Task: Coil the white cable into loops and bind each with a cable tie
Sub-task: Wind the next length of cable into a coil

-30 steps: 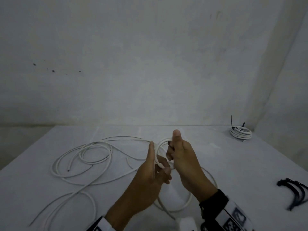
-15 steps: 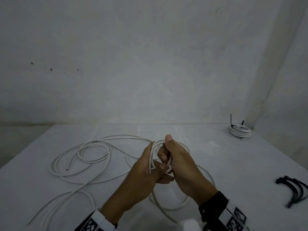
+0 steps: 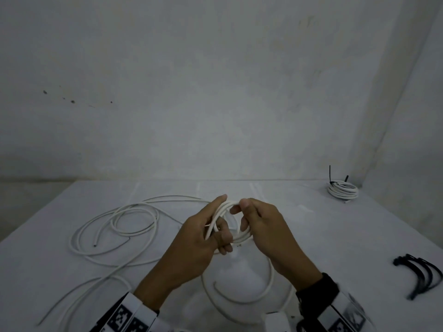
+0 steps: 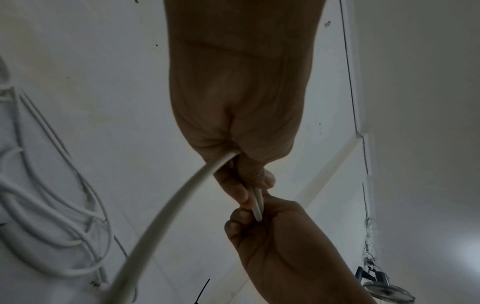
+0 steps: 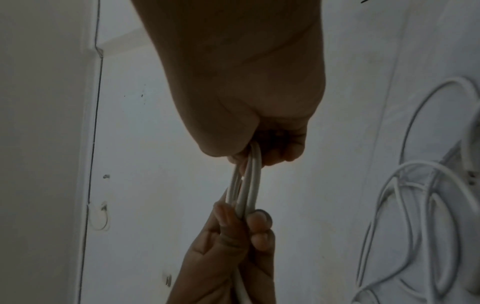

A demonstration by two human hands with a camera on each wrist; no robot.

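A small coil of white cable (image 3: 224, 207) hangs between both hands above the middle of the white table (image 3: 335, 236). My left hand (image 3: 211, 226) grips the coil's left side, thumb up along the strands, and a cut cable end (image 3: 208, 234) sticks out by its fingers. My right hand (image 3: 249, 219) pinches the coil's right side. In the right wrist view several strands (image 5: 248, 181) run from my right fist to the left fingers (image 5: 257, 224). In the left wrist view the cable (image 4: 182, 197) leaves my left fist. More loose cable (image 3: 115, 226) sprawls over the table's left.
A finished white coil with a black tie (image 3: 342, 189) sits at the far right corner. Loose black cable ties (image 3: 422, 274) lie near the right edge. A slack loop (image 3: 251, 293) rests below my wrists. A wall stands behind the table.
Another turn of cable has been drawn into the coil, which is now fuller. My hands moved slightly apart, and the right thumb came down from upright to pinch the coil.
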